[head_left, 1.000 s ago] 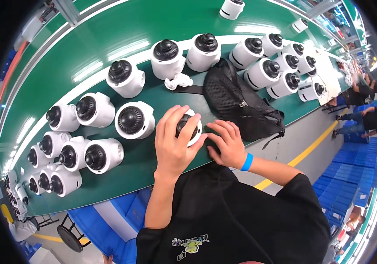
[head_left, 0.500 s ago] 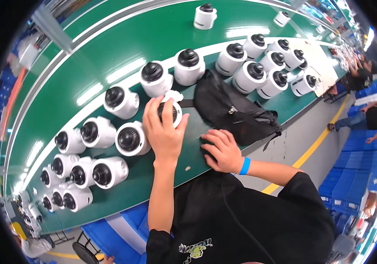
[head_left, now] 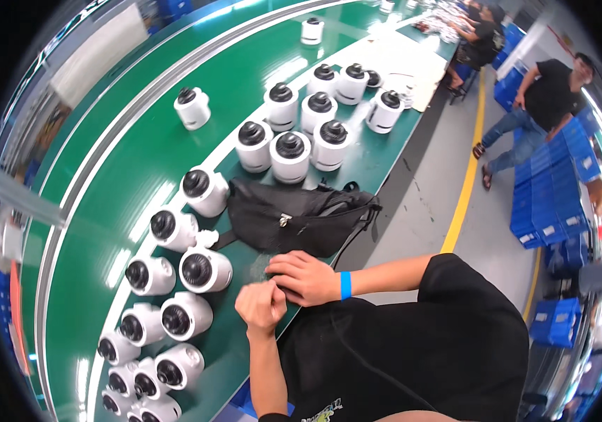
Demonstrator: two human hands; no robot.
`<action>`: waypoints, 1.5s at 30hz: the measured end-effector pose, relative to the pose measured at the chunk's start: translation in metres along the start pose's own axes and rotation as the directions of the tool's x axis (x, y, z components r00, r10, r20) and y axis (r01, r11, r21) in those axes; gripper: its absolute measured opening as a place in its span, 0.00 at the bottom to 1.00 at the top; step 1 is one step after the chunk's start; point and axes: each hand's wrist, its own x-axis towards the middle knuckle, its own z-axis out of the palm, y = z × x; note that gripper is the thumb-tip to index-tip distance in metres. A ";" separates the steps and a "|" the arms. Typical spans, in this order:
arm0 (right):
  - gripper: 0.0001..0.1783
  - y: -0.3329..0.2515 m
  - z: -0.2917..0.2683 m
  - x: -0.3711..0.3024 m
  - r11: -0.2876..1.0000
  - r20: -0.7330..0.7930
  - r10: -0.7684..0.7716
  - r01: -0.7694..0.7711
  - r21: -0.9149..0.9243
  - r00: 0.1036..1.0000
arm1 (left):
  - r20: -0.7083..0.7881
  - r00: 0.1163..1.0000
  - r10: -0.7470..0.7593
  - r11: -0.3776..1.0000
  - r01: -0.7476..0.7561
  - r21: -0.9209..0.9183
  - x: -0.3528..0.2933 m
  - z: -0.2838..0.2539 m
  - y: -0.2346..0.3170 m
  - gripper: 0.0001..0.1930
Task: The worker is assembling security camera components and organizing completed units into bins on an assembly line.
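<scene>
My left hand (head_left: 261, 307) is closed, its fingers curled in; anything inside them is hidden. It is against or very near my right hand (head_left: 308, 278), which has a blue wristband and bent fingers pressed together near the table's front edge. What lies under those fingers is too dark to make out. Just beyond my hands rests a black zippered bag (head_left: 294, 221) with a strap. A white dome camera (head_left: 205, 270) with a black ribbed top stands left of the bag, closest to my left hand.
Several more white dome cameras (head_left: 187, 316) stand along the left of the green table (head_left: 234, 337), with another group (head_left: 290, 158) beyond the bag. A green conveyor (head_left: 139, 165) runs behind. A person (head_left: 550, 95) stands in the aisle at right, near stacked blue bins (head_left: 550, 190).
My left hand has let go of the dome camera and drawn back beside my right hand, closing up. The view has swung to the right. A dome camera on the conveyor has shifted.
</scene>
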 end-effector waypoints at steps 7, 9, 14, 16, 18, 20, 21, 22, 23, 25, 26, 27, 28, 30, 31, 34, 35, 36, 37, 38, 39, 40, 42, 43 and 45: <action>0.20 0.002 0.004 -0.005 0.998 -0.039 0.030 -0.032 -0.047 0.999 | 0.208 0.901 -0.382 0.920 0.392 -0.007 -0.009 0.009 -0.004 0.04; 0.20 0.001 0.003 -0.004 0.998 -0.034 0.036 -0.038 -0.050 0.999 | 0.226 0.873 -0.432 0.896 0.445 -0.008 -0.011 0.008 -0.004 0.04; 0.20 -0.002 0.001 -0.004 0.997 -0.060 0.037 -0.041 -0.072 0.998 | 0.256 0.819 -0.514 0.847 0.532 -0.003 -0.011 0.008 -0.005 0.03; 0.20 -0.002 0.003 -0.003 0.996 -0.058 0.044 -0.049 -0.079 0.997 | 0.245 0.821 -0.516 0.848 0.530 0.007 -0.011 0.008 -0.007 0.03; 0.20 0.000 0.007 -0.001 0.997 -0.065 0.041 -0.046 -0.069 0.997 | 0.241 0.821 -0.518 0.849 0.528 0.025 -0.013 0.009 -0.011 0.03; 0.20 -0.001 0.005 0.001 0.998 -0.039 0.045 -0.046 -0.032 0.998 | 0.229 0.812 -0.537 0.837 0.546 0.027 -0.010 0.008 -0.006 0.02; 0.19 -0.003 0.004 0.003 0.996 -0.041 0.067 -0.069 -0.048 0.997 | 0.220 0.814 -0.538 0.839 0.542 0.049 -0.007 0.006 -0.007 0.01; 0.19 -0.005 0.003 0.001 0.996 -0.074 0.057 -0.061 -0.065 0.996 | 0.245 0.797 -0.553 0.829 0.557 0.060 -0.005 0.004 -0.004 0.02; 0.18 -0.003 0.004 0.000 0.996 -0.071 0.050 -0.055 -0.065 0.996 | 0.239 0.805 -0.544 0.833 0.552 0.035 -0.004 0.005 -0.004 0.02; 0.19 0.000 0.002 0.000 0.992 -0.066 0.048 -0.056 -0.115 0.997 | 0.246 0.792 -0.560 0.818 0.576 0.008 -0.003 0.009 -0.005 0.02; 0.18 -0.002 0.001 -0.002 0.992 -0.041 0.056 -0.060 -0.110 0.998 | 0.259 0.766 -0.588 0.797 0.603 0.023 -0.005 0.008 0.000 0.02; 0.17 -0.004 0.000 -0.002 0.992 -0.017 0.064 -0.065 -0.108 0.998 | 0.232 0.780 -0.581 0.803 0.596 0.007 -0.007 0.008 0.000 0.03; 0.17 -0.002 0.001 0.001 0.994 -0.013 0.055 -0.056 -0.098 0.998 | 0.225 0.787 -0.575 0.808 0.589 0.006 -0.005 0.008 -0.002 0.03; 0.17 0.000 0.002 0.000 0.995 -0.022 0.060 -0.062 -0.077 0.998 | 0.239 0.784 -0.573 0.810 0.587 0.017 -0.004 0.007 -0.001 0.03; 0.17 0.001 0.001 0.000 0.994 -0.033 0.069 -0.071 -0.082 0.997 | 0.247 0.785 -0.568 0.811 0.584 0.011 -0.001 0.009 -0.001 0.02; 0.16 -0.001 0.000 0.006 0.992 -0.080 0.097 -0.103 -0.069 0.992 | 0.240 0.798 -0.553 0.821 0.571 -0.007 -0.001 0.006 -0.001 0.03; 0.15 -0.004 0.003 0.008 0.990 -0.099 0.124 -0.130 -0.051 0.987 | 0.197 0.816 -0.543 0.829 0.559 -0.029 -0.003 0.004 -0.001 0.03; 0.14 -0.006 0.007 0.010 0.990 -0.104 0.139 -0.140 -0.003 0.985 | 0.178 0.826 -0.535 0.839 0.544 -0.008 -0.005 0.000 -0.002 0.03; 0.12 -0.007 0.009 0.011 0.981 -0.118 0.191 -0.185 0.059 0.975 | 0.181 0.827 -0.533 0.841 0.541 0.004 -0.010 -0.001 -0.002 0.04; 0.10 -0.005 0.011 0.008 0.958 -0.104 0.262 -0.244 0.152 0.960 | 0.179 0.822 -0.540 0.837 0.548 0.007 -0.010 -0.002 -0.002 0.04; 0.09 -0.005 0.005 0.011 0.889 -0.106 0.382 -0.334 0.312 0.918 | 0.187 0.829 -0.527 0.844 0.536 0.003 -0.013 0.002 -0.004 0.04; 0.07 0.000 -0.005 0.019 0.891 -0.150 0.384 -0.323 0.319 0.911 | 0.194 0.827 -0.528 0.841 0.541 -0.017 -0.014 0.005 -0.005 0.04; 0.10 0.008 -0.008 0.038 0.658 -0.090 0.550 -0.365 0.658 0.830 | 0.199 0.830 -0.521 0.846 0.533 -0.009 -0.012 0.007 -0.005 0.04; 0.11 0.013 -0.007 0.054 0.680 -0.093 0.522 -0.347 0.646 0.848 | 0.210 0.811 -0.546 0.829 0.559 -0.003 -0.012 0.002 -0.005 0.04; 0.13 0.031 0.008 0.088 0.745 -0.108 0.448 -0.303 0.594 0.888 | 0.180 0.799 -0.573 0.813 0.582 0.008 -0.014 -0.001 -0.005 0.04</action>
